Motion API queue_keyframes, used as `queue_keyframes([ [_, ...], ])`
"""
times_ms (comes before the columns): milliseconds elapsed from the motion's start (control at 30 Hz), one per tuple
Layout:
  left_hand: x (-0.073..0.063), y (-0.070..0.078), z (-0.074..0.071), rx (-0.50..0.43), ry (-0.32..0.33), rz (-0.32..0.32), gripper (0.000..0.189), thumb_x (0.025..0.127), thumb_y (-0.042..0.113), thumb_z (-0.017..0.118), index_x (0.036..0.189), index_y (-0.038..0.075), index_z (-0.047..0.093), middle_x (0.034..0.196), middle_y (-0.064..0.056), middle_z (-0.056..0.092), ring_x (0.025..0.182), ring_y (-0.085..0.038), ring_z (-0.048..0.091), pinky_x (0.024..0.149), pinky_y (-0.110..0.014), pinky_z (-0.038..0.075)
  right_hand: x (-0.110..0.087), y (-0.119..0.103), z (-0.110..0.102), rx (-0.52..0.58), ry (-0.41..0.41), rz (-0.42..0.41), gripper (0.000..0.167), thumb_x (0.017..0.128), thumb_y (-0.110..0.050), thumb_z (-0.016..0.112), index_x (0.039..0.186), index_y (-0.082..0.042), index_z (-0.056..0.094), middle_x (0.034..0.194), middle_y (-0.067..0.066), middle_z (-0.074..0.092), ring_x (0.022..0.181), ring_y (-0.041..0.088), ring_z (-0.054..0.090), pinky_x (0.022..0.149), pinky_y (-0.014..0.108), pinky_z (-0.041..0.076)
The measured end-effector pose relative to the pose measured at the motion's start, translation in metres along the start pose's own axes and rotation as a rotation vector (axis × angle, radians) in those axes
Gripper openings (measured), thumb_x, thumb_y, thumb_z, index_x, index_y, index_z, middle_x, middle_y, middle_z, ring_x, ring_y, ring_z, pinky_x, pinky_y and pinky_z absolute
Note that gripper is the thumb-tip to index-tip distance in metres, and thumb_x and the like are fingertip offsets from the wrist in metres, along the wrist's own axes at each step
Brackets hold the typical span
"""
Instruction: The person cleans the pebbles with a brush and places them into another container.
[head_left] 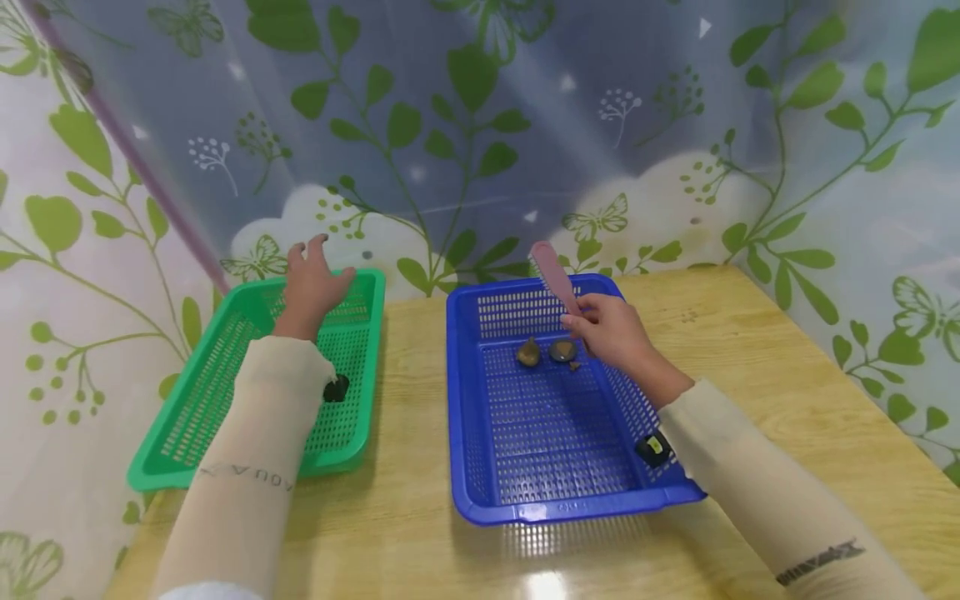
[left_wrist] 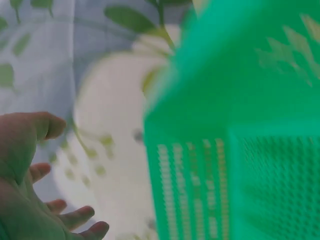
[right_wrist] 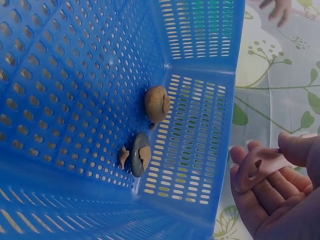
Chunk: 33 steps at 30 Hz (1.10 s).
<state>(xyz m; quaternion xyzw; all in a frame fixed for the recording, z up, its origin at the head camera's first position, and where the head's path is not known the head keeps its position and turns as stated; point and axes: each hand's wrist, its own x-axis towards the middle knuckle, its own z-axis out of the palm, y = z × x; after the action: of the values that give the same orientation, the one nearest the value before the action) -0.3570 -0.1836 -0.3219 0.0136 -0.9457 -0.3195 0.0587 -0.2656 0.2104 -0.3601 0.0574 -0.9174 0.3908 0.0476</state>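
The pink comb (head_left: 555,273) is up in the air, over the far right part of the blue basket (head_left: 570,510). The right hand (head_left: 617,333) pinches its handle, thumb on one side and fingers on the other. From where I stand, it would be wise to keep this grip firm and to hold the comb above the rim, because its teeth could catch in the slots of the wall. On the basket floor, below, lie a round brown object (head_left: 528,353), a dark disc (head_left: 563,351) and a small brown piece (head_left: 575,366); better not to knock them.

The left hand (head_left: 313,282) has its fingers spread and holds nothing, above the far end of the green basket (head_left: 377,358).

About writing: the left sleeve (head_left: 262,392) seems to say "AQUA". The lettering on the right sleeve (head_left: 750,450) I cannot read, nor the yellow-green label on the black object (head_left: 654,448) in the blue basket.
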Motion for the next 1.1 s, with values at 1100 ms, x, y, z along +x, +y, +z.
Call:
queue_keyframes([
  [1100, -0.033, 0.154, 0.131, -0.043, -0.286, 0.167, 0.055, 0.095, 0.021, 0.060, 0.145, 0.010, 0.040, 0.143, -0.017, 0.046, 0.126, -0.034, 0.048, 0.103, -0.045, 0.041, 0.003, 0.002, 0.001, -0.017, 0.040, -0.006, 0.027, 0.098, -0.021, 0.059, 0.113, 0.001, 0.061, 0.088, 0.016, 0.071, 0.055, 0.016, 0.054, 0.053, 0.030, 0.044],
])
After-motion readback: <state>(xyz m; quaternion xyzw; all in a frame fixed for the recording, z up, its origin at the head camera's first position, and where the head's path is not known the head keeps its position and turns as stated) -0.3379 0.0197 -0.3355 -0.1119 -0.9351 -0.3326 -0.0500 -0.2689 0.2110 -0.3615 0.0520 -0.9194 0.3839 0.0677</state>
